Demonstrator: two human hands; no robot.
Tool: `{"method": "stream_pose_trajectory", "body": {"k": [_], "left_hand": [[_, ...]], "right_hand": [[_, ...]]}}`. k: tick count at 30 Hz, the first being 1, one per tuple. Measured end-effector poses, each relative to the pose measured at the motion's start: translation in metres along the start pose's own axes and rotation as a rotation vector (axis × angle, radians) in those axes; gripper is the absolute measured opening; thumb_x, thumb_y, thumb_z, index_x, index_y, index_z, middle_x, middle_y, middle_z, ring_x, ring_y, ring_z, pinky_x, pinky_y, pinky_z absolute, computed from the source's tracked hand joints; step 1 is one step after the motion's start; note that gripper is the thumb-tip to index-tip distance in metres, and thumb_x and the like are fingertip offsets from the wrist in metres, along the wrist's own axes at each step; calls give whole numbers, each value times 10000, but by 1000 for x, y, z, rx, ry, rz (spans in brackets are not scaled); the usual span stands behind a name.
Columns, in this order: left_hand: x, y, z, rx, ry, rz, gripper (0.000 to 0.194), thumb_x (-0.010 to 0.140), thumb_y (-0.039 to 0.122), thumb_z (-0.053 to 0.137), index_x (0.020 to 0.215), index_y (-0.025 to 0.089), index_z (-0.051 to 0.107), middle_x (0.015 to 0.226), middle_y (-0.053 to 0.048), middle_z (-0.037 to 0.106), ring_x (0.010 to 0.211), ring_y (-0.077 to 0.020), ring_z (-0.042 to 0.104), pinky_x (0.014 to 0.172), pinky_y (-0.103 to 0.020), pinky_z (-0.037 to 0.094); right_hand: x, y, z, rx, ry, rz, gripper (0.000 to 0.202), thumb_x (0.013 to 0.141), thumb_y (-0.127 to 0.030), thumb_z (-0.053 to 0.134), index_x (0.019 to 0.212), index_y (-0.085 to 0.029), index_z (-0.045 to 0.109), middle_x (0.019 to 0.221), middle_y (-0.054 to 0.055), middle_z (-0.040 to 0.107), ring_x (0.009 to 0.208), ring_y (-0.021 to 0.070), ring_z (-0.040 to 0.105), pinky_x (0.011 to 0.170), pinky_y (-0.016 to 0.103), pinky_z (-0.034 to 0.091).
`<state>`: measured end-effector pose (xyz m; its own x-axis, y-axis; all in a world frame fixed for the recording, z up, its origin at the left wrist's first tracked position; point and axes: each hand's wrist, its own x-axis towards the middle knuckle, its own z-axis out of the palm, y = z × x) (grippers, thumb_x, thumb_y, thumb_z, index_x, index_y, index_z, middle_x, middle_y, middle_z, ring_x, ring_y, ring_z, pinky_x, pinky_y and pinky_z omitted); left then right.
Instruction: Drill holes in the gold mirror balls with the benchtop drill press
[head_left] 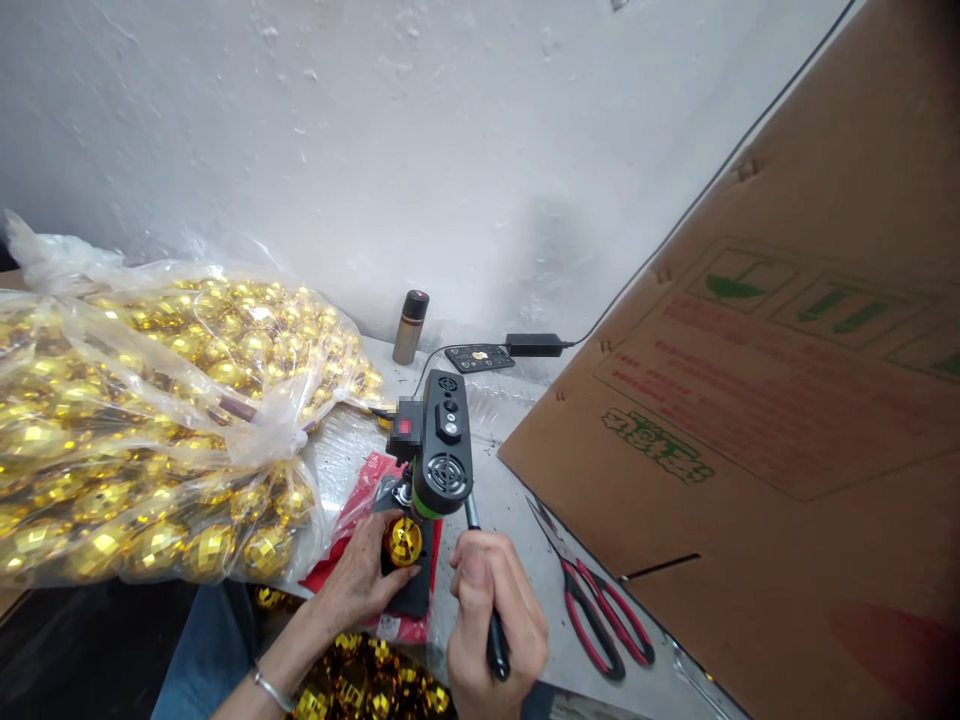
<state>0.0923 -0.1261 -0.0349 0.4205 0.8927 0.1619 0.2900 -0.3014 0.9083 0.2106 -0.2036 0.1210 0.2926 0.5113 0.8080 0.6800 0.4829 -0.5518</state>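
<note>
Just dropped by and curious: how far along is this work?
Looks done: perhaps the gold faceted balls in the gathered plastic bag, though they could equally be waiting. In hand: one gold ball, held by the left hand beneath the black press, with the right hand on its lever. Left: possibly the loose balls below the table edge; nothing visible shows which pile is finished.

A lidded bottle (411, 326) stands at the back edge of the table (517, 530), by the wall (450, 150); a flat, black patterned object (480, 358) lies just beside it. Red-and-black-handled scissors (592, 605) lie near the front edge, beside a printed cardboard box (750, 420) on the right.
</note>
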Motion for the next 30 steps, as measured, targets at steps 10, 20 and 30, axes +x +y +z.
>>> {"method": "stream_pose_trajectory", "body": {"k": [10, 20, 30], "left_hand": [[0, -8, 2, 49, -3, 60, 532, 803, 311, 797, 1294, 198, 628, 1217, -136, 729, 1106, -346, 696, 998, -533, 576], [-2, -7, 5, 27, -15, -20, 543, 772, 291, 799, 1273, 188, 616, 1217, -147, 717, 1119, -353, 682, 1008, -546, 566], [0, -4, 4, 5, -28, -44, 559, 763, 295, 799, 1285, 201, 622, 1230, -147, 721, 1135, -358, 681, 1034, -559, 550]], "right_hand": [[-26, 14, 5, -33, 23, -52, 298, 1041, -57, 417, 800, -216, 492, 745, -33, 530, 658, 76, 561, 606, 197, 450], [-44, 26, 24, -8, 185, -54, 358, 1077, -138, 415, 738, -204, 505, 734, -31, 520, 636, 82, 529, 614, 233, 444], [-57, 28, 28, -11, 237, 17, 330, 1063, -187, 428, 749, -216, 526, 738, -34, 549, 607, 107, 509, 614, 271, 429]]}}
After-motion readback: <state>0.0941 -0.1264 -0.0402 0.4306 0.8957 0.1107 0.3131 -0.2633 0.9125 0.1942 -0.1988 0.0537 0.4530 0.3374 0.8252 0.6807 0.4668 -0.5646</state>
